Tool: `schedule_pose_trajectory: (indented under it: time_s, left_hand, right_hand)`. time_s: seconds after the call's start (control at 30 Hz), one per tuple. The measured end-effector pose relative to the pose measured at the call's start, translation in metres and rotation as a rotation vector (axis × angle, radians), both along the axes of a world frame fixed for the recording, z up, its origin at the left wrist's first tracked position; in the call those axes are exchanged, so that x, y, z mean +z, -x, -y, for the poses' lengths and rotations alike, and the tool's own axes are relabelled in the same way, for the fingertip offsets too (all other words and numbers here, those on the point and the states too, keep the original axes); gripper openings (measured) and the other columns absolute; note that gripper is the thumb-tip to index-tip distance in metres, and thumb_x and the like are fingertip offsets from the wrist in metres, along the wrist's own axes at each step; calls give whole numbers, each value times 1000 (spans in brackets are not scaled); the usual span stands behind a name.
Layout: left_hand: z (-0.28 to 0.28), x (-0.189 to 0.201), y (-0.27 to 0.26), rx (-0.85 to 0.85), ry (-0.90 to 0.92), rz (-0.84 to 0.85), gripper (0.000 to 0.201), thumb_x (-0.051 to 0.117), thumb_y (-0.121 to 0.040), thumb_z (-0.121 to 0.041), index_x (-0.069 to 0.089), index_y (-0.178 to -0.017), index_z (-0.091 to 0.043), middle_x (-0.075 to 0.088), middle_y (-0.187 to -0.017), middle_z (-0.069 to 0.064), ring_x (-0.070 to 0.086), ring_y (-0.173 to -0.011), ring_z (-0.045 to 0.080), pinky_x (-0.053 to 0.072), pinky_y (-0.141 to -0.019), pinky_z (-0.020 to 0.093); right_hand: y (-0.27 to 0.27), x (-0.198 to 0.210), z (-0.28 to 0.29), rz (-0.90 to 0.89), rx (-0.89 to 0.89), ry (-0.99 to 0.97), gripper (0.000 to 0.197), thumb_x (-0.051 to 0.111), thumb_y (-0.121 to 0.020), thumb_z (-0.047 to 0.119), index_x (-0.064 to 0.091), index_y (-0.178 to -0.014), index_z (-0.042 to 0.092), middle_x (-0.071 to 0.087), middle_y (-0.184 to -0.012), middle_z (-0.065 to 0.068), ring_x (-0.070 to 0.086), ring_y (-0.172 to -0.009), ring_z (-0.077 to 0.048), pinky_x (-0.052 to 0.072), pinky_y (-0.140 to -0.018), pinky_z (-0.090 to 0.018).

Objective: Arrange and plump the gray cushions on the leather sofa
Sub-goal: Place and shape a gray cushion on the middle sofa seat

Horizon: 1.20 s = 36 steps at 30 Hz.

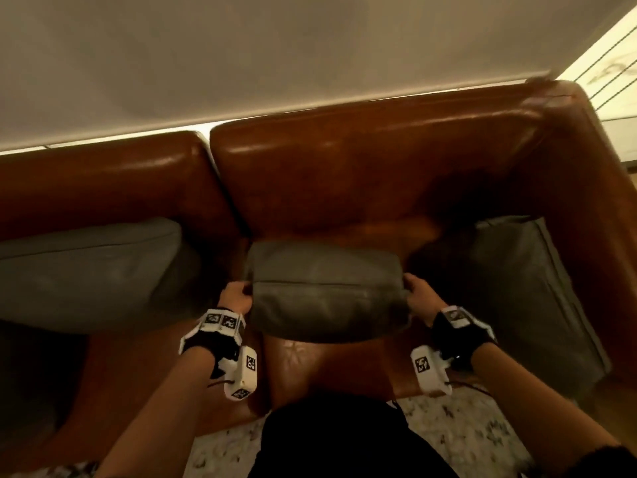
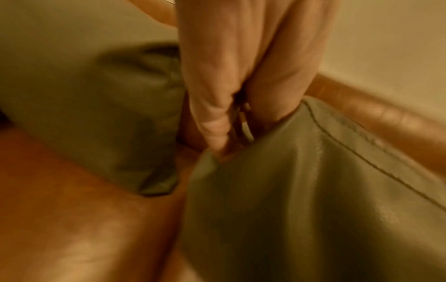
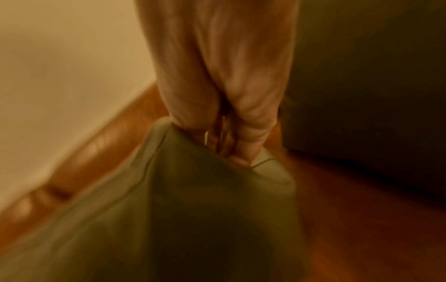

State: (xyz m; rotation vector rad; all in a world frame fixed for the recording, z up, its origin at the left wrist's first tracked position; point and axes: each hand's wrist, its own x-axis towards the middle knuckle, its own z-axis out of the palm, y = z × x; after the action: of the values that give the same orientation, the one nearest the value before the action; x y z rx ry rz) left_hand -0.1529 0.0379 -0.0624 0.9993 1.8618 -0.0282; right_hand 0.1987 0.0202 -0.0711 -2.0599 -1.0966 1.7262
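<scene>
The middle gray cushion sits at the centre of the head view, held up over the seat of the brown leather sofa — whether its lower edge touches the seat cannot be told. The left hand grips its left end at about 9 o'clock from the cushion's middle; the left wrist view shows the fingers curled tight and pinching the corner fabric beside the stitched seam. The right hand grips the opposite end at 3 o'clock, and in the right wrist view its fingers are likewise closed around a bunched corner, though that picture is blurred.

Other things crowd both sides. A second gray cushion lies at 9 o'clock, leaning against the left backrest, its near corner just beside the left hand. A third, darker gray cushion stands at 3 o'clock, propped against the sofa's right arm — close to the right hand, with only a narrow shadowed gap between. Directly at 12 o'clock behind the held cushion rises the right backrest section, and a seam divides it from the left section at roughly 11 o'clock.

Both wrists wear black straps carrying white camera housings with square black-and-white markers. At 6 o'clock the person's dark clothing fills the lower frame, above a pale speckled rug. A beige wall spans the top.
</scene>
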Motion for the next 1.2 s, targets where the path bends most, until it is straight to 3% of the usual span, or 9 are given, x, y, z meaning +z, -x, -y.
schedule_pose_trajectory:
  time_s: [0.1,0.47,0.67,0.73,0.83,0.93,1.03,1.13,1.2]
  left_hand:
    - [34,-27,19,-145,120,-235,40,49,-87,-20,56,-124,-9,54,-132,20,48,-123,40,38,-106,44]
    - [33,-15,-6,-261,-47,-235,34,47,-88,-2,54,-121,5,55,-128,26,50,-121,39,37,-102,37]
    - [30,7,22,338,-424,-231,23,48,-89,1,61,-107,6,61,-110,31,56,-108,43,40,-94,42]
    - [28,14,39,549,-426,-243,26,47,-93,-8,60,-110,6,60,-114,31,55,-112,42,40,-96,41]
    - [21,22,41,656,-397,-223,29,43,-95,-10,55,-115,8,56,-121,33,51,-117,43,37,-98,41]
    - [19,42,15,509,-531,-141,34,46,-95,-14,48,-122,6,49,-123,34,47,-117,43,36,-99,44]
    - [33,83,-21,299,-713,110,26,45,-96,-28,54,-112,-11,60,-104,10,57,-94,20,45,-85,30]
    - [57,117,-66,104,-809,294,23,51,-93,-34,61,-91,-13,64,-81,1,59,-74,8,45,-69,19]
    - [63,97,-83,-39,-768,235,24,56,-88,-31,62,-98,-10,65,-94,6,60,-88,12,47,-79,25]
  right_hand:
    - [27,-23,29,294,102,-18,56,56,-87,4,40,-139,14,57,-129,-14,54,-120,-31,42,-95,-30]
    - [16,-44,42,359,57,-232,31,59,-83,0,60,-114,-1,62,-115,-16,56,-113,-30,40,-96,-29]
    - [-26,4,34,95,-243,-279,19,53,-93,11,63,-87,26,71,-83,5,66,-82,-15,52,-86,-41]
    - [-25,37,35,-160,-327,-285,11,61,-87,27,64,-94,19,73,-84,7,67,-81,-5,51,-82,-30]
    - [-13,91,29,-412,-274,-265,46,67,-71,41,64,-103,9,73,-92,0,68,-87,-10,54,-76,-21]
    - [5,142,10,-541,-143,-252,37,62,-76,33,62,-97,3,66,-88,-9,64,-80,-15,52,-72,-23]
    - [43,168,-17,-312,134,-308,17,53,-92,19,60,-84,5,53,-73,-9,50,-67,-13,39,-63,-23]
    - [102,144,-36,2,320,-331,33,50,-94,15,55,-61,13,51,-56,-2,47,-49,-7,35,-58,-29]
    - [139,110,-37,130,378,-282,26,50,-92,15,59,-68,9,62,-69,-13,59,-66,-20,37,-63,-28]
